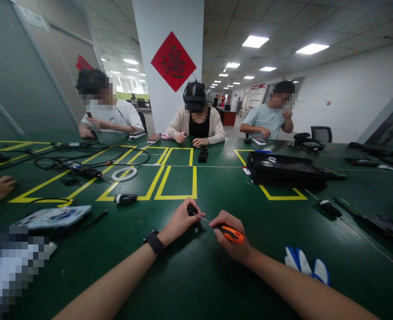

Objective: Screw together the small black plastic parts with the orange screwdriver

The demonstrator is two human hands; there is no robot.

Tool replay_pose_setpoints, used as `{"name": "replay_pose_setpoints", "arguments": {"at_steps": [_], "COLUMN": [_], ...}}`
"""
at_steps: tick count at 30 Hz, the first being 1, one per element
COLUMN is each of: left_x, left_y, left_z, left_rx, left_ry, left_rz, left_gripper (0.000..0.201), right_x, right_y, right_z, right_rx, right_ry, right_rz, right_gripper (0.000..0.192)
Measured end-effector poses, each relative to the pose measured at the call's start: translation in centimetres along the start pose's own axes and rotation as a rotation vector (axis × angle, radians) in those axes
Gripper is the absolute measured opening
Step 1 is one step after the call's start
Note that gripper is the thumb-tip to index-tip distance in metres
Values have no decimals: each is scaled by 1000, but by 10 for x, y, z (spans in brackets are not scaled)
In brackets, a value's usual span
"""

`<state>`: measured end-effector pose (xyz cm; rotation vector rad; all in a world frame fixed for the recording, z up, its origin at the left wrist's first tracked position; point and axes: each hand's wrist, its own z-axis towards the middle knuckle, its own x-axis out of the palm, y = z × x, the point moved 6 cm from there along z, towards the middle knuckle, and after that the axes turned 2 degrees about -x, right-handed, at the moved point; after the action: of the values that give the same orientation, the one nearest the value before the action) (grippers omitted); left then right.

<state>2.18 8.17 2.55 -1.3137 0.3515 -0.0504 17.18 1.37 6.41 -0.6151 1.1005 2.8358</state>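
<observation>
Head view: green table point(196, 275) spreads wide; near its centre the right hand point(231, 238) grips an orange-handled screwdriver point(231, 234), tip meeting a small black part point(192, 210), perhaps a clip, pinched in the left hand point(180, 221).

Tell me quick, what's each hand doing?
Left hand: closed, pinching a small black part.
Right hand: closed around an orange-handled screwdriver, tip at the part.

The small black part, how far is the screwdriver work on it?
In hand: the left hand pinches the small black part while the right hand sets the orange screwdriver tip against it. Left: similar black parts wait stacked across the table. Nothing looks finished.
</observation>
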Motion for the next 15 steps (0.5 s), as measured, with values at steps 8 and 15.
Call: {"name": "replay_pose_setpoints", "arguments": {"at_steps": [8,15], "left_x": [1,2], "left_y": [-9,-7], "left_z": [-3,-1], "left_rx": [37,44], "left_ry": [22,37], "left_rz": [48,33], "left_gripper": [25,25], "right_x": [-3,-1], "right_y": [-7,-15], "right_z": [-1,-4], "right_rx": [107,194], "right_ry": [-85,-75], "right_rz": [-29,31], "right_gripper": [17,10]}}
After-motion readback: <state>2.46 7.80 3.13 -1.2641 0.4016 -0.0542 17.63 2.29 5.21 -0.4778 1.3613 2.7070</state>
